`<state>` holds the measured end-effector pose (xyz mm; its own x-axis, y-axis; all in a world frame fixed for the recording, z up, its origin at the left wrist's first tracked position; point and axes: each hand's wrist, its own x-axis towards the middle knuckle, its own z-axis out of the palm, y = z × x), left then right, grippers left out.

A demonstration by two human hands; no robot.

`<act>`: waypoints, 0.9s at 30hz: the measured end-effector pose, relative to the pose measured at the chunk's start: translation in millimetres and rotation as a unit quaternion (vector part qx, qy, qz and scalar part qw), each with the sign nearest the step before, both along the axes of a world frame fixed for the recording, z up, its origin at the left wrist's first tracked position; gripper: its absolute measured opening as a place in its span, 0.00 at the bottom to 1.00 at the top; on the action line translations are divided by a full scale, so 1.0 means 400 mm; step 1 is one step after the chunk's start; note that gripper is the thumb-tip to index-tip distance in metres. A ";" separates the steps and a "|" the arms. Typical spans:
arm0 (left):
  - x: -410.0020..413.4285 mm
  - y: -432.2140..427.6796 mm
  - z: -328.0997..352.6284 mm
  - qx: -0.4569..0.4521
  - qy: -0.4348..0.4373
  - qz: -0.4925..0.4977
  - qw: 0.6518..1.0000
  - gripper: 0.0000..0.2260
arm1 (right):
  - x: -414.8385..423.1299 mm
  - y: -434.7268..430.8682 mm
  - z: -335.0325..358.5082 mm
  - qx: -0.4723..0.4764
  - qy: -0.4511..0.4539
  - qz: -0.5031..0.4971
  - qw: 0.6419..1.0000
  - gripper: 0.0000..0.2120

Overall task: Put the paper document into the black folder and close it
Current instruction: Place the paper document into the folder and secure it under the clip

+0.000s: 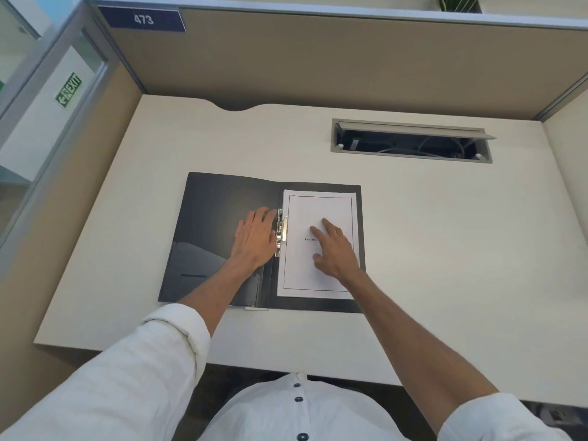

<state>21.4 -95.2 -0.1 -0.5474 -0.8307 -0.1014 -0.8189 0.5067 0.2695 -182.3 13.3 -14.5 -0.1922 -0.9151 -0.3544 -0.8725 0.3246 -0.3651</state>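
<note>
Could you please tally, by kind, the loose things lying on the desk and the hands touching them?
Black folder: 1
Paper document: 1
Hands: 2, the left hand by the metal clip, the right hand flat on the paper
Total: 4

White numerals "473" on a dark blue nameplate [142, 20] fixed to the top rail of the cubicle partition [318, 58], far left. "EXIT" in white capitals with an arrow pictogram on a green sign [68, 90] stuck to the glass panel [47, 116] at the left. On the paper document [318, 205], one bold word, "Learning", legible just left of the right hand [335, 249]; remaining print hidden beneath it.
</note>
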 end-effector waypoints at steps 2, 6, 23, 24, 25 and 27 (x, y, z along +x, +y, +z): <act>-0.011 -0.007 0.000 0.005 -0.004 -0.015 1.000 0.27 | -0.001 0.001 -0.001 -0.002 0.000 0.000 1.000 0.37; -0.030 -0.029 -0.013 0.019 -0.021 -0.052 0.998 0.32 | -0.001 0.001 -0.001 -0.001 0.000 -0.002 1.000 0.37; -0.061 -0.074 0.012 0.010 0.033 -0.041 0.999 0.09 | -0.002 -0.001 0.004 0.006 0.005 0.004 1.000 0.38; -0.057 -0.064 0.018 0.015 0.044 -0.035 0.998 0.07 | 0.000 -0.001 0.004 0.006 0.005 0.004 1.000 0.38; -0.050 -0.051 0.021 0.014 0.057 -0.030 0.998 0.06 | 0.001 -0.001 0.003 0.006 0.006 0.004 1.000 0.38; -0.030 -0.020 0.017 0.004 0.087 -0.027 0.996 0.04 | 0.002 0.001 -0.001 0.006 0.006 0.005 1.000 0.38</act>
<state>9.5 -103.2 6.6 -0.6018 -0.7986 -0.0078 -0.7309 0.5467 0.4085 -181.6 13.7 -15.0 -0.1878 -0.9126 -0.3631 -0.8802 0.3204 -0.3501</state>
